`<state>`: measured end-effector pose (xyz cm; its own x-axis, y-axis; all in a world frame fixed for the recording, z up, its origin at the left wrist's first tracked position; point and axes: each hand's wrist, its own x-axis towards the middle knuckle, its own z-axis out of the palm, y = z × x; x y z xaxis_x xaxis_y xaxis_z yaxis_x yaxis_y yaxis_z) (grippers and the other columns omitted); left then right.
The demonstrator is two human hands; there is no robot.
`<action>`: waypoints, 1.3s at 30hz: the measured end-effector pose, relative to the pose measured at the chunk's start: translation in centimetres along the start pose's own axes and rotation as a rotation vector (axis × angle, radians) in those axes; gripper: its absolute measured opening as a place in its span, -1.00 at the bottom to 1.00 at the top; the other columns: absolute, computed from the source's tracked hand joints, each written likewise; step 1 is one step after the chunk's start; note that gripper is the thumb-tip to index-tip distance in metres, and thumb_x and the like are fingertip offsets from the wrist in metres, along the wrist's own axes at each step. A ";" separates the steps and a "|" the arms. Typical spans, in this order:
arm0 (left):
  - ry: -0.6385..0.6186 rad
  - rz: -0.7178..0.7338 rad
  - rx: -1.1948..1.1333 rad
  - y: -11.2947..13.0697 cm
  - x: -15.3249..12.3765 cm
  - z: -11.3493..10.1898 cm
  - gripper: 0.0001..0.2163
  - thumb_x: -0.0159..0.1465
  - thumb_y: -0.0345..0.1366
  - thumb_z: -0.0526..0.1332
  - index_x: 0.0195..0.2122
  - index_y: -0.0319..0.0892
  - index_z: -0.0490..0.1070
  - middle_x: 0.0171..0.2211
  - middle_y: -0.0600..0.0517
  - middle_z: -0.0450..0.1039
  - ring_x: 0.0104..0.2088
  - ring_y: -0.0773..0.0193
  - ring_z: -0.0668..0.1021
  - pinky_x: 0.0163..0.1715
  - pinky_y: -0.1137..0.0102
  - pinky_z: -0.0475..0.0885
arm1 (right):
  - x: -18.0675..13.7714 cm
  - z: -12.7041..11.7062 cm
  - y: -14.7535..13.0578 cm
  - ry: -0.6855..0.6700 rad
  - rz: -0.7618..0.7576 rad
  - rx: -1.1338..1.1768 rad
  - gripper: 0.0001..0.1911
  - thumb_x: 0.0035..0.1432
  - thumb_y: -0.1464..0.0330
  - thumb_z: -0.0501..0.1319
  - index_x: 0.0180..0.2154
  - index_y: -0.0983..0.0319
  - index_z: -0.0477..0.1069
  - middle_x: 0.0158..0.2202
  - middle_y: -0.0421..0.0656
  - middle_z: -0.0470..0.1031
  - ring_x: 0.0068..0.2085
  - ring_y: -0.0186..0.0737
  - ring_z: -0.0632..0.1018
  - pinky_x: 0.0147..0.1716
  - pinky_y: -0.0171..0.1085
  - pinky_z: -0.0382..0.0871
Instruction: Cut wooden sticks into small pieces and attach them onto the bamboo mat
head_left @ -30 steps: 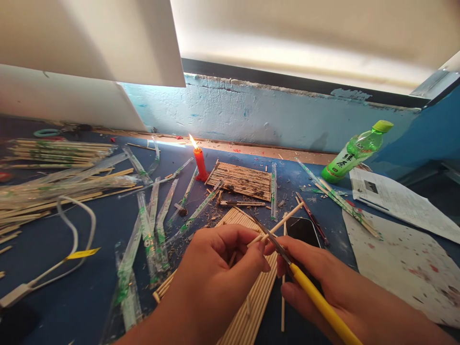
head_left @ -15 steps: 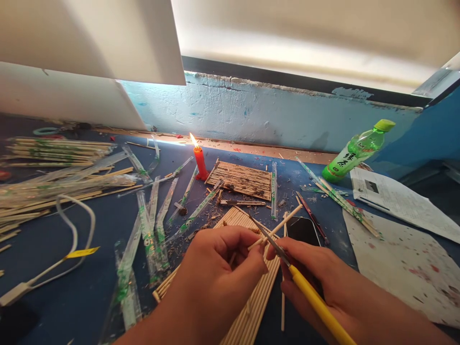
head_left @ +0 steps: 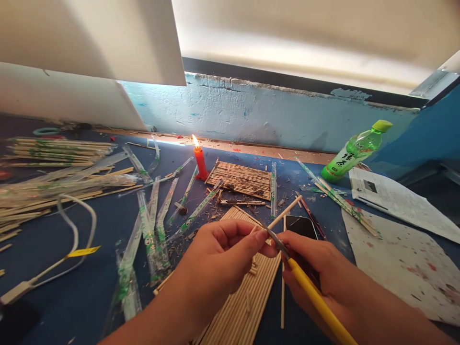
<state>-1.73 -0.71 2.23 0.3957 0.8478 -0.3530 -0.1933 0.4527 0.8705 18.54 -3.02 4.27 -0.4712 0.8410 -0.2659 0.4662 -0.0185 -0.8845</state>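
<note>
Blue table point(head_left: 89, 230); green bottle point(head_left: 354, 151) capped, contents unclear.

Pale matt wood stick point(head_left: 283, 213); knife point(head_left: 309, 292) with glossy yellow plastic handle, dull metal blade; glossy plastic bottle point(head_left: 354, 152); rough painted wall point(head_left: 251, 112); matt blue counter point(head_left: 100, 225).

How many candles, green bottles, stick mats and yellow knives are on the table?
Candle: 1
Green bottle: 1
Stick mats: 2
Yellow knife, in the right hand: 1
Total: 5
</note>
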 end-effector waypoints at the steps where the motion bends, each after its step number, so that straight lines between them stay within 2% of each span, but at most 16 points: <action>1: 0.002 0.000 -0.007 -0.1 0.1 -0.1 -0.75 0.29 -0.12 0.40 -0.43 -0.18 0.59 -0.48 0.12 0.50 -0.70 0.58 0.07 -0.75 0.53 -0.09 | 0.0 0.0 0.0 -0.007 -0.002 -0.019 -0.79 0.35 0.40 0.29 0.00 0.11 0.45 -0.25 -0.30 0.53 -0.28 -0.28 0.47 -0.32 -0.43 0.42; 8: 0.024 0.011 0.021 -0.4 -0.1 -0.3 -0.72 0.25 -0.09 0.44 -0.47 -0.17 0.57 -0.51 0.10 0.50 -0.68 0.53 0.15 -0.72 0.54 -0.01 | -0.5 -0.3 0.1 -0.009 -0.026 -0.161 -0.61 0.36 0.29 0.27 0.19 0.07 0.38 -0.10 -0.19 0.58 -0.22 -0.17 0.56 -0.24 -0.29 0.46; 12: 0.037 0.026 0.075 -0.2 -0.1 -0.2 -0.72 0.24 -0.09 0.45 -0.48 -0.17 0.58 -0.49 0.08 0.53 -0.65 0.51 0.21 -0.71 0.55 0.03 | -0.3 -0.8 -0.7 -0.058 -0.009 -0.207 -0.71 0.35 0.31 0.27 0.09 0.11 0.42 -0.13 -0.19 0.57 -0.20 -0.16 0.55 -0.23 -0.29 0.43; 16: 0.060 0.031 0.137 0.0 -0.1 -0.1 -0.73 0.24 -0.08 0.43 -0.47 -0.16 0.60 -0.51 0.07 0.53 -0.64 0.48 0.23 -0.70 0.54 0.05 | -0.1 -0.8 -1.1 -0.083 -0.017 -0.188 -0.80 0.35 0.35 0.27 0.00 0.15 0.43 -0.21 -0.24 0.53 -0.26 -0.23 0.51 -0.26 -0.33 0.37; 20: 0.079 0.036 0.178 0.1 -0.2 -0.1 -0.72 0.26 -0.08 0.41 -0.48 -0.16 0.61 -0.52 0.06 0.54 -0.64 0.45 0.25 -0.68 0.52 0.07 | -0.2 -0.8 -0.8 -0.066 -0.016 -0.209 -0.76 0.36 0.32 0.27 0.04 0.14 0.43 -0.16 -0.22 0.53 -0.20 -0.20 0.52 -0.17 -0.29 0.40; 24: 0.093 0.074 0.209 0.2 -0.4 -0.1 -0.74 0.28 -0.09 0.39 -0.45 -0.15 0.61 -0.50 0.04 0.56 -0.57 0.40 0.34 -0.60 0.50 0.18 | -0.2 -0.8 -0.7 -0.040 -0.040 -0.220 -0.74 0.36 0.29 0.25 0.06 0.14 0.44 -0.17 -0.17 0.55 -0.22 -0.15 0.54 -0.22 -0.26 0.42; 27: 0.096 0.081 0.212 0.3 -0.5 0.0 -0.75 0.27 -0.12 0.40 -0.46 -0.15 0.61 -0.51 0.05 0.56 -0.56 0.38 0.35 -0.58 0.49 0.20 | -0.1 -0.7 -0.8 -0.056 -0.061 -0.204 -0.67 0.35 0.33 0.27 0.12 0.12 0.42 -0.18 -0.19 0.55 -0.24 -0.18 0.54 -0.24 -0.30 0.43; 30: 0.099 0.085 0.206 0.2 -0.5 0.1 -0.79 0.27 -0.15 0.41 -0.44 -0.14 0.61 -0.49 0.05 0.57 -0.52 0.36 0.40 -0.54 0.48 0.24 | -0.1 -0.5 -0.6 -0.039 -0.062 -0.191 -0.64 0.34 0.38 0.28 0.14 0.11 0.41 -0.14 -0.20 0.54 -0.20 -0.19 0.55 -0.17 -0.30 0.45; 33: 0.096 0.098 0.201 0.1 -0.4 0.0 -0.77 0.29 -0.13 0.39 -0.43 -0.14 0.61 -0.48 0.05 0.59 -0.52 0.36 0.41 -0.53 0.47 0.25 | -0.2 -0.1 -0.2 -0.018 -0.052 -0.138 -0.68 0.34 0.44 0.23 0.11 0.13 0.43 -0.11 -0.19 0.56 -0.19 -0.18 0.56 -0.18 -0.31 0.45; 37: 0.067 0.105 0.208 0.3 -0.5 0.0 -0.74 0.31 -0.11 0.38 -0.44 -0.15 0.61 -0.46 0.01 0.62 -0.49 0.34 0.46 -0.51 0.48 0.28 | -0.3 0.1 0.0 -0.008 -0.037 -0.102 -0.79 0.31 0.49 0.21 -0.04 0.18 0.47 -0.23 -0.20 0.59 -0.26 -0.18 0.55 -0.32 -0.33 0.42; 39: 0.072 0.095 0.195 0.4 -0.6 0.0 -0.76 0.29 -0.13 0.40 -0.44 -0.16 0.61 -0.46 0.02 0.61 -0.53 0.39 0.41 -0.55 0.50 0.24 | -0.3 0.1 -0.2 -0.002 -0.023 -0.107 -0.84 0.29 0.50 0.22 -0.12 0.18 0.46 -0.26 -0.23 0.57 -0.28 -0.20 0.52 -0.34 -0.34 0.41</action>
<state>-2.03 -1.08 2.77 0.3176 0.9049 -0.2833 -0.0466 0.3133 0.9485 18.55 -3.29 4.47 -0.4843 0.8393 -0.2470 0.5327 0.0589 -0.8443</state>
